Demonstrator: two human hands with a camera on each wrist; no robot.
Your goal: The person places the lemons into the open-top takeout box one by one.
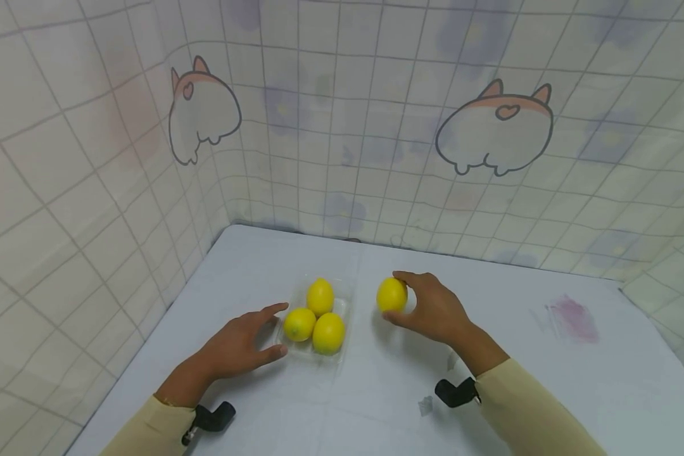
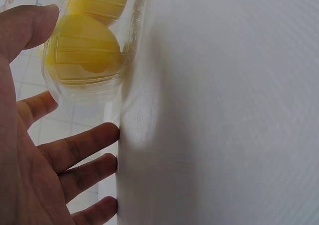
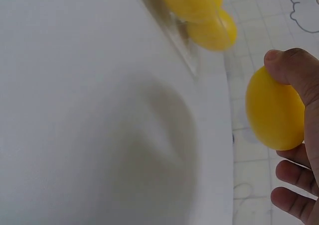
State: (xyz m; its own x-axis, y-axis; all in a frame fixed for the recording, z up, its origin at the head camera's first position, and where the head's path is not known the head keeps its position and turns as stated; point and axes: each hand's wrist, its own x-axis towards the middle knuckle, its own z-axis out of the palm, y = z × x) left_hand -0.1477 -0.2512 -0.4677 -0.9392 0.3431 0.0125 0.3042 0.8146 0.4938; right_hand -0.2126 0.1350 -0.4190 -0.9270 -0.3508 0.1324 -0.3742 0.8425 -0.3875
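A clear plastic container (image 1: 346, 301) stands on the white table with three yellow lemons in it: one lemon (image 1: 320, 297) at the back, another (image 1: 299, 324) at the front left, a third (image 1: 328, 333) at the front right. My left hand (image 1: 236, 345) is at the container's left side, thumb and fingers spread; in the left wrist view its thumb and index tips lie close to the plastic wall (image 2: 84, 90), and contact is hard to tell. To the right of the container, my right hand (image 1: 436, 310) pinches a lemon (image 3: 274, 110) between thumb and fingers, raised above the table.
The white table (image 1: 387, 405) meets a grid-patterned cloth wall (image 1: 365, 126) at the back and left. A pink stain (image 1: 572, 318) marks the right side of the tabletop. A small greyish patch (image 1: 425, 406) lies near the front, by the right wrist's black camera mount (image 1: 455, 392).
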